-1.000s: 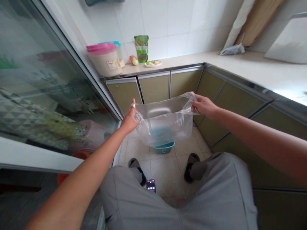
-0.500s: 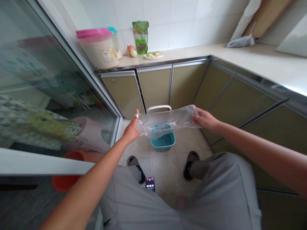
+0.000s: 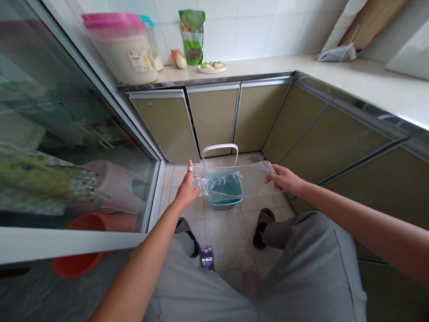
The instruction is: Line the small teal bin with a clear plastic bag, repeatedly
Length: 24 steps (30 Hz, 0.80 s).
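Compared with the picture a second ago, the clear plastic bag is no longer ballooning open but is stretching as a flatter band, with both hands sitting lower in the view and the worktop appearing higher. The left hand is gripping one end and the right hand the other, probably because pulling from opposite ends is keeping the thin film spread. The bag is hanging in front of a teal bin, whose body is showing through the film; how near the two are is hard to tell. A pale handle is standing up beyond the bag, and the bin is resting on the tiled floor between the feet, seemingly within easy reach. The fingers of each hand are closing narrowly on bunched plastic. Both forearms are slanting inward from the sides, the left thumb side is pointing up, and the right hand is reaching in sideways. A phone is lying near the left foot.
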Each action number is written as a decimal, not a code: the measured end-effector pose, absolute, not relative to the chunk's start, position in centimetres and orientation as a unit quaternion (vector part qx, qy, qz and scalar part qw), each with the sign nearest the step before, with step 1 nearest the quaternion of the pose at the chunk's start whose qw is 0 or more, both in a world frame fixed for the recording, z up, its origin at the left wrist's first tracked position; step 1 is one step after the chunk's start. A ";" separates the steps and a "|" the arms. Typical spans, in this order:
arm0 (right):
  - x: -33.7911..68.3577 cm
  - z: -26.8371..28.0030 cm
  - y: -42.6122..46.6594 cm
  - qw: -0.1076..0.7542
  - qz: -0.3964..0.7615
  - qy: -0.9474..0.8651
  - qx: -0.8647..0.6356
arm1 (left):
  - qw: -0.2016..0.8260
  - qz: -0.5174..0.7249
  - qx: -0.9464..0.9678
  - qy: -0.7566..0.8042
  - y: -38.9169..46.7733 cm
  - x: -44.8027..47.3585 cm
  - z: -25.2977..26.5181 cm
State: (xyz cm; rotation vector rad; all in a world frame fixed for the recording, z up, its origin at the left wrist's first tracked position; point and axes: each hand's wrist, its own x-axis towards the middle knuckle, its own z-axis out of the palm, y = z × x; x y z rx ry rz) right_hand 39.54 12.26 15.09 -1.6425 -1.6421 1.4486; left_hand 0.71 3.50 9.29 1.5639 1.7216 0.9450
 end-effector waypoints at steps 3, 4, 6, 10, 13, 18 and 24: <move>39.4 14.9 12.1 0.238 0.510 -0.556 -0.612 | 0.311 0.408 0.560 0.651 3.3 1.3 8.5; 39.3 14.9 12.0 0.260 0.505 -0.550 -0.613 | 0.317 0.417 0.551 0.650 3.2 1.5 8.3; 39.0 15.2 11.8 0.311 0.490 -0.544 -0.607 | 0.330 0.427 0.538 0.648 3.1 1.9 8.1; 37.6 16.5 11.4 0.389 0.445 -0.525 -0.613 | 0.362 0.428 0.537 0.630 3.3 1.9 8.0; 36.4 17.5 11.6 0.441 0.404 -0.513 -0.616 | 0.379 0.428 0.542 0.616 3.7 1.6 8.0; 35.9 17.6 11.5 0.409 0.234 -0.608 -0.638 | 0.386 0.421 0.547 0.612 4.8 1.4 7.5; 32.0 16.4 7.6 0.332 -0.015 -0.808 -0.486 | 0.388 0.409 0.554 0.613 5.9 1.1 7.0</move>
